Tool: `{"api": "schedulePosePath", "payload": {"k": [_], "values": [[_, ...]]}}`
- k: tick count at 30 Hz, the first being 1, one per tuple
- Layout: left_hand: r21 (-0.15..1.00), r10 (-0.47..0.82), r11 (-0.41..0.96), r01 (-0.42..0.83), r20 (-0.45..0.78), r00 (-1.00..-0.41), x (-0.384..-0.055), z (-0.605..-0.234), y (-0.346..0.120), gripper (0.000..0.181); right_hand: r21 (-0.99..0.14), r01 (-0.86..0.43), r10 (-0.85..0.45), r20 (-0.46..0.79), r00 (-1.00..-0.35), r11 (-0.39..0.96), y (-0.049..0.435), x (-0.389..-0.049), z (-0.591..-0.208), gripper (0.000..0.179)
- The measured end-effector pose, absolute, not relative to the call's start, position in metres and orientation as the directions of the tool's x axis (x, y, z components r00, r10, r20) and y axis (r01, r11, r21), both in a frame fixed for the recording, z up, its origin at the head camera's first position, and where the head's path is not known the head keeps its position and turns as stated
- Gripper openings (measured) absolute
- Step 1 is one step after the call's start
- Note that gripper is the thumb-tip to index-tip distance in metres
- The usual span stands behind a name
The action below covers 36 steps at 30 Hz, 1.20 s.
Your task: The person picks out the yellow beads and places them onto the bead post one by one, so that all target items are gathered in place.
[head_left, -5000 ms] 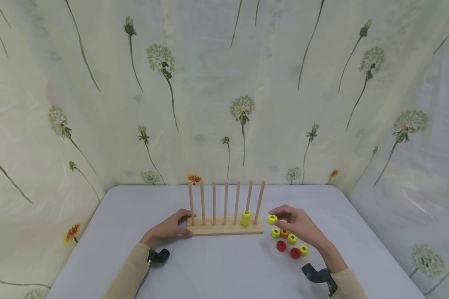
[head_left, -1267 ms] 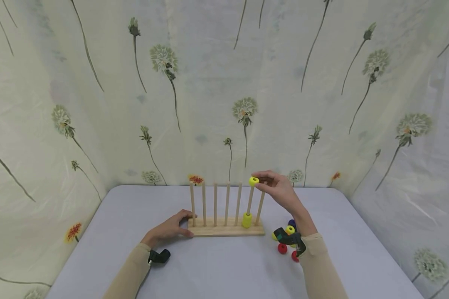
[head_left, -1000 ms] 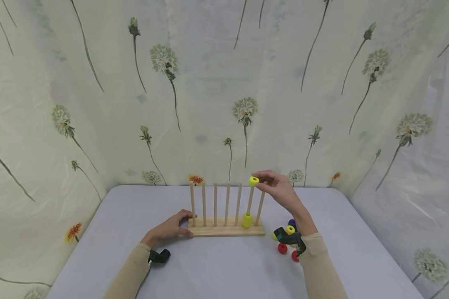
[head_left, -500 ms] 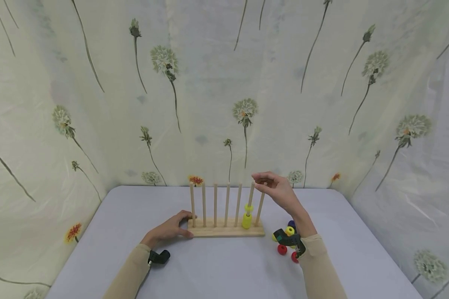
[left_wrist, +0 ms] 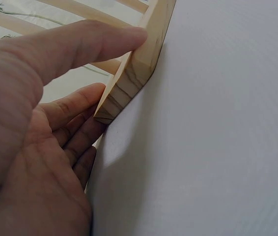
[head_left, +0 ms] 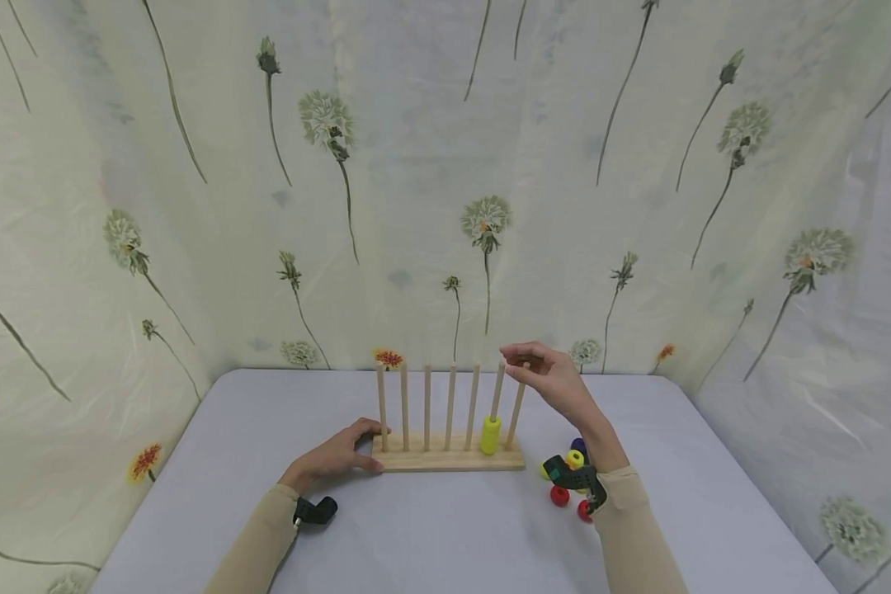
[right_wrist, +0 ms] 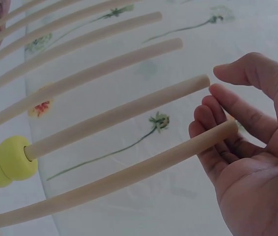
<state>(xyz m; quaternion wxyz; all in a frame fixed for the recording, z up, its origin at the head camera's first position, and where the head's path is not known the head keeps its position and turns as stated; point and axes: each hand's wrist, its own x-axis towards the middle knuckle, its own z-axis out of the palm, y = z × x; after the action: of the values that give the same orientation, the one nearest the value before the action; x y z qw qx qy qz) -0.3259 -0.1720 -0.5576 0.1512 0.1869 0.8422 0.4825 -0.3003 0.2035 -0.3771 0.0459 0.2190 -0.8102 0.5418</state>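
Note:
A wooden peg rack [head_left: 445, 459] with a row of upright pegs stands on the table. My left hand [head_left: 339, 454] pinches its left end; in the left wrist view the thumb lies on the base [left_wrist: 124, 91] and the fingertips touch its far side. Yellow beads [head_left: 490, 436] are stacked on the second peg from the right, seen in the right wrist view as a yellow stack [right_wrist: 6, 164] low on that peg. At that peg's top, my right hand [head_left: 553, 379] holds nothing, thumb and forefinger a little apart. The rightmost peg [right_wrist: 129, 172] passes in front of its palm.
Loose beads lie to the right of the rack, partly hidden by the right wrist camera: red beads [head_left: 560, 496], yellow beads [head_left: 575, 457] and a dark blue bead [head_left: 579, 445]. A flowered curtain [head_left: 416, 165] hangs behind the white table [head_left: 431, 536].
My right hand brought a yellow bead from the loose ones to the second peg from the right and let go. The bead slid down onto the stack. My left hand stayed on the rack.

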Motion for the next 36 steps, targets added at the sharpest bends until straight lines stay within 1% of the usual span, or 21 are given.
{"api": "schedulePosePath", "payload": {"k": [4, 8, 18, 29, 36], "values": [[0.874, 0.442, 0.465, 0.141, -0.091, -0.892, -0.326, -0.559, -0.171, 0.069, -0.861, -0.397, -0.301, 0.306, -0.903, 0.317, 0.204, -0.299, -0.377, 0.032], [0.875, 0.442, 0.462, 0.147, -0.084, -0.893, -0.326, -0.559, -0.171, 0.069, -0.866, -0.388, -0.297, 0.298, -0.907, 0.315, 0.204, -0.299, -0.376, 0.032], [0.866, 0.455, 0.469, 0.172, -0.071, -0.888, -0.325, -0.558, -0.171, 0.068, -0.867, -0.399, -0.291, 0.316, -0.903, 0.299, 0.215, -0.317, -0.394, 0.033], [0.869, 0.457, 0.461, 0.177, -0.062, -0.888, -0.323, -0.557, -0.171, 0.066, -0.86, -0.412, -0.278, 0.334, -0.901, 0.302, 0.219, -0.312, -0.389, 0.039], [0.872, 0.44, 0.463, 0.158, -0.071, -0.895, -0.323, -0.557, -0.17, 0.068, -0.849, -0.443, -0.272, 0.371, -0.888, 0.287, 0.222, -0.308, -0.385, 0.037]]}}
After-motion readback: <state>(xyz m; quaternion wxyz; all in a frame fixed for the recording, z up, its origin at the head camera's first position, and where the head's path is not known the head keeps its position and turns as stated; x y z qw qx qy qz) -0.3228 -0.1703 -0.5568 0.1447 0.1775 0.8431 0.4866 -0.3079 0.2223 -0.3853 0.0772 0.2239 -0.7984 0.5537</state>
